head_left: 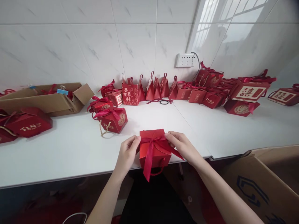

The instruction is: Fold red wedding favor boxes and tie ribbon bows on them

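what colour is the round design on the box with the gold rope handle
Gold, on red; best in the head view.

Near the tabletop's (70, 155) far edge stood a row of small boxes (157, 87). At the left lay an open carton (44, 104); at the right, stacked boxes (247, 96). A larger carton (247, 174) sat near right, beside the tabletop.

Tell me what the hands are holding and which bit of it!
The left hand and right hand hold the ribbon bow on a red box, one at each side. I can't tell if they pinch the box too.
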`<state>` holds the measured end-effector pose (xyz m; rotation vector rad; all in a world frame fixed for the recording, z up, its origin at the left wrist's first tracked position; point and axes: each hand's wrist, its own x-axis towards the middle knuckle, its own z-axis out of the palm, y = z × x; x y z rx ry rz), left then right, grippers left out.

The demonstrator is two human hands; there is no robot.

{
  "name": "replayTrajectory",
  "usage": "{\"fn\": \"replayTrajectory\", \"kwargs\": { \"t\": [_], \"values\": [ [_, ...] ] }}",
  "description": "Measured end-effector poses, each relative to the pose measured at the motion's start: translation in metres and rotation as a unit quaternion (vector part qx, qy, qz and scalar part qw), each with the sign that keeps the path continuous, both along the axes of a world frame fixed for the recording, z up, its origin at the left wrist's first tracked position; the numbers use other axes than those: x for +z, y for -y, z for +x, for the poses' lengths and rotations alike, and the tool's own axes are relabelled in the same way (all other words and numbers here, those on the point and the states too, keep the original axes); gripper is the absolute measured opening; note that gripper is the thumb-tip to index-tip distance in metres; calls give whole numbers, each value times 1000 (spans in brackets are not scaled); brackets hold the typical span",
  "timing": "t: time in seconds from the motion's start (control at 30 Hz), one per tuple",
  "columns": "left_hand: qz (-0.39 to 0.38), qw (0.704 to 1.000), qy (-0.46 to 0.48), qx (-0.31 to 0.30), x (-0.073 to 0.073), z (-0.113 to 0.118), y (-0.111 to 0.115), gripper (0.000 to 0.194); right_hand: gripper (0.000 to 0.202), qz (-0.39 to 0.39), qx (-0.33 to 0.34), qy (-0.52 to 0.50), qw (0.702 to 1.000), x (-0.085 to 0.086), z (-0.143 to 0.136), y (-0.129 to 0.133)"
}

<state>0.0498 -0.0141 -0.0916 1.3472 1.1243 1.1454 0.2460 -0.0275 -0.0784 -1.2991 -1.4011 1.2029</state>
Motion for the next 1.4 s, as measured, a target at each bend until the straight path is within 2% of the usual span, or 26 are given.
{"fn": "replayTrajectory", "kwargs": {
  "t": [0.17,0.3,0.5,0.6,0.7,0.83,0.9,1.0,1.17,1.27,1.33,1.4],
  "values": [
    [3,998,62,9,-7,4,1,40,43,-18,10,-129,992,-3,-2,1],
    [4,997,79,4,-11,7,2,41,40,-41,9,-222,974,-12,-2,2],
    [15,995,93,26,-14,10,1,39,38,-68,-34,-288,955,-23,-8,2],
    [4,996,91,13,-14,6,0,40,40,-33,-23,-245,969,-26,-4,4],
    [-7,997,71,-23,-13,-1,0,41,42,49,24,-176,983,-31,9,9],
    [-20,997,58,-35,-7,-2,0,38,102,99,133,-54,985,-38,21,14],
    [-20,998,57,-25,-3,1,-1,35,110,106,156,-4,982,-39,22,15],
    [-1,999,52,-6,1,7,-3,28,106,137,139,39,980,-39,18,14],
    [85,995,26,44,15,17,2,19,107,230,62,119,964,-37,19,20],
    [194,979,-13,61,29,27,16,11,106,314,7,169,934,-32,25,29],
    [315,946,-48,60,37,37,29,3,105,361,-25,185,914,-26,29,36],
    [445,889,-91,55,42,49,42,5,103,393,-60,189,898,-22,33,42]
  ]
}}
